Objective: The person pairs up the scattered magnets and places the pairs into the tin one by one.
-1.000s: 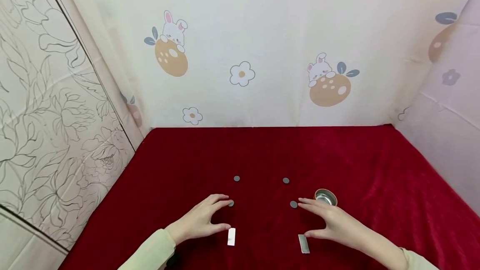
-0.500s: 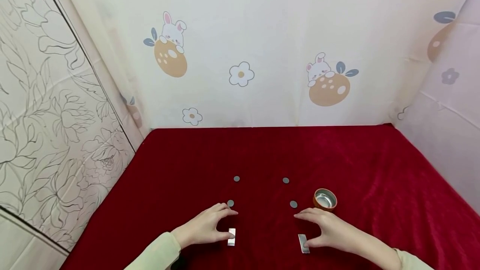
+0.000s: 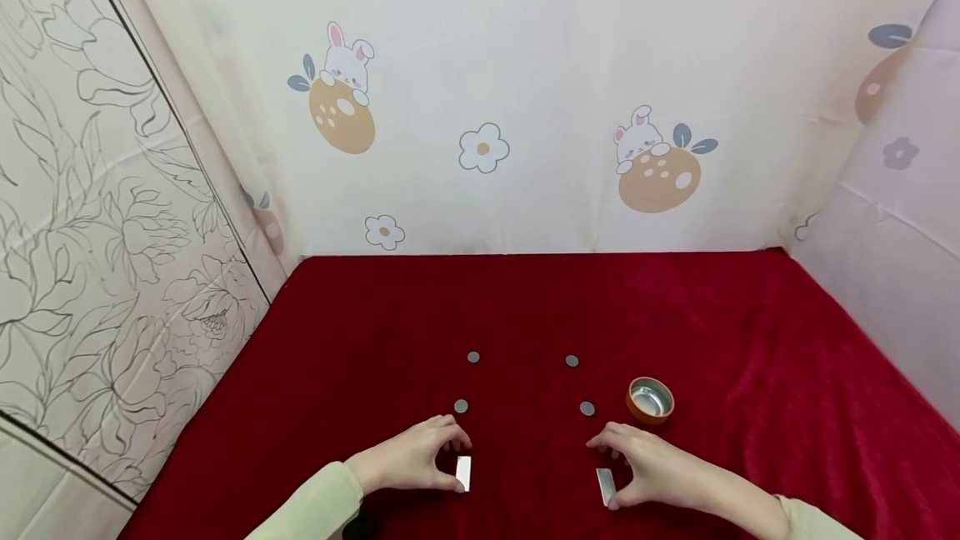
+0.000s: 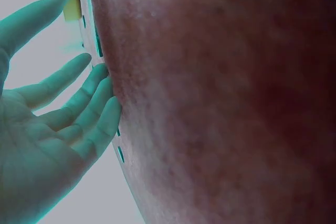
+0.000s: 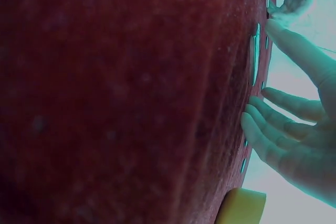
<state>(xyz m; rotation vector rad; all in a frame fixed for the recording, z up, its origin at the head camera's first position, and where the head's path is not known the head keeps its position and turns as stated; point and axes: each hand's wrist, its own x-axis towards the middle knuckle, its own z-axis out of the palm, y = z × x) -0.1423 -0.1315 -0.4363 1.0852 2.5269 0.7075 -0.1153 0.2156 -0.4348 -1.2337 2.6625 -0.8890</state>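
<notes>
My left hand point(image 3: 411, 455) is at a small shiny silver rectangular plate point(image 3: 467, 470) lying flat on red cloth. Its thumb tip is at the near end; the loosely bent fingers reach toward the far end. The left wrist view shows this plate point(image 4: 94, 27) between spread thumb and fingers, not pinched. On the other side, my right hand point(image 3: 663, 467) is posed likewise around a second, greyer plate point(image 3: 604, 485). In the right wrist view that plate point(image 5: 255, 56) lies between the thumb and the relaxed fingers, whose tips are close to the cloth.
Several small grey discs lie beyond the hands, such as one near the left fingers point(image 3: 461, 407) and one near the right point(image 3: 587, 408). A round shallow tin point(image 3: 650, 400), orange outside and silver inside, stands beyond my right hand. A printed curtain point(image 3: 480, 90) backs the red-covered table point(image 3: 420, 307).
Both hands have drawn back toward me from the near discs, and their fingers have bent more about the plates. Plates, discs and tin have stayed where they were.
</notes>
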